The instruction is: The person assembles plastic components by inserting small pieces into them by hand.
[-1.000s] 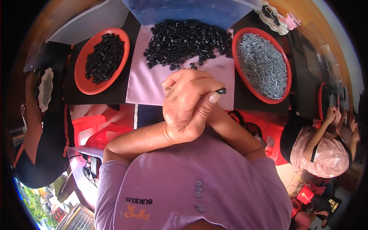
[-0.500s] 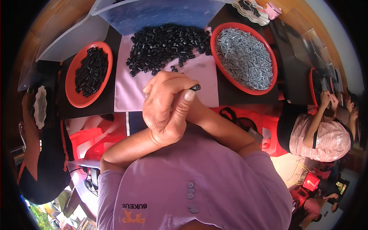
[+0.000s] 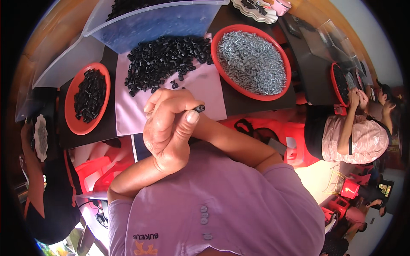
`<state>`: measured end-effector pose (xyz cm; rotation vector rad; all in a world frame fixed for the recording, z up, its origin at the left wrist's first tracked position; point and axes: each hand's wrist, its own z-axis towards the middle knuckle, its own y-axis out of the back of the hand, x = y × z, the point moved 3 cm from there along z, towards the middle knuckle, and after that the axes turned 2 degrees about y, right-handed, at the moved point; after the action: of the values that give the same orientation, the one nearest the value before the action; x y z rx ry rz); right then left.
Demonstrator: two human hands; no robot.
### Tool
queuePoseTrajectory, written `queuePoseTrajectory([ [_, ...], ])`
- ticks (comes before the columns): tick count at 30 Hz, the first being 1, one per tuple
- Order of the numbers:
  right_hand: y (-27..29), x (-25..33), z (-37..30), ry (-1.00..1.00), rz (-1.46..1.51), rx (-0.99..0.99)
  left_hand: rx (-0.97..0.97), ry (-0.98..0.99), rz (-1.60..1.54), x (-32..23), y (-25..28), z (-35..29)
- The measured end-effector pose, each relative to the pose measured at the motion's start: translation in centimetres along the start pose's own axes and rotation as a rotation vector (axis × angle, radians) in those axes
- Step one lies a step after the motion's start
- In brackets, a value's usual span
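My left hand (image 3: 168,132) is closed in front of my chest, above the near edge of a pink cloth (image 3: 205,94). Its thumb and forefinger pinch a small black tube-shaped piece (image 3: 199,108), whose hollow end faces right. My right forearm (image 3: 235,138) crosses behind the left hand, which hides my right hand and its fingers. Beyond the hands, a heap of similar black pieces (image 3: 164,62) covers the back of the cloth, with a few loose ones at its near side.
At the left stands an orange-red bowl (image 3: 106,94) of longer black pieces; at the right, a red bowl (image 3: 287,72) of small silvery metal parts. A clear plastic bin (image 3: 158,30) rises behind the heap. Another person (image 3: 356,132) works at the right; someone in dark clothing (image 3: 51,196) sits left.
The view has shifted, so the bowls and heap appear lower and further left. My left hand keeps its pinch on the black piece, with little change in pose.
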<state>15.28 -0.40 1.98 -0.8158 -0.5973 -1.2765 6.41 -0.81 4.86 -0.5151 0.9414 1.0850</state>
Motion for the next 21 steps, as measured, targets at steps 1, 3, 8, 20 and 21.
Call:
queuePoseTrajectory([
  [1,0.0,-0.2,0.1,0.026,-0.034,-0.007,-0.037,-0.03,0.044,0.1,0.0,0.0],
  [3,0.1,-0.5,0.1,0.067,-0.077,-0.024,-0.018,-0.01,0.011,0.0,-0.1,-0.2],
  [8,0.5,-1.0,-0.2,0.0,-0.092,-0.091,0.091,0.089,-0.108,0.2,0.4,0.8],
  [20,-1.0,-1.8,-0.8,-0.257,-0.467,0.035,-0.265,0.373,-0.69,3.6,6.6,1.5],
  [21,-1.0,-1.9,-0.8,-0.283,-0.47,0.025,-0.259,0.374,-0.71,3.8,6.9,1.4],
])
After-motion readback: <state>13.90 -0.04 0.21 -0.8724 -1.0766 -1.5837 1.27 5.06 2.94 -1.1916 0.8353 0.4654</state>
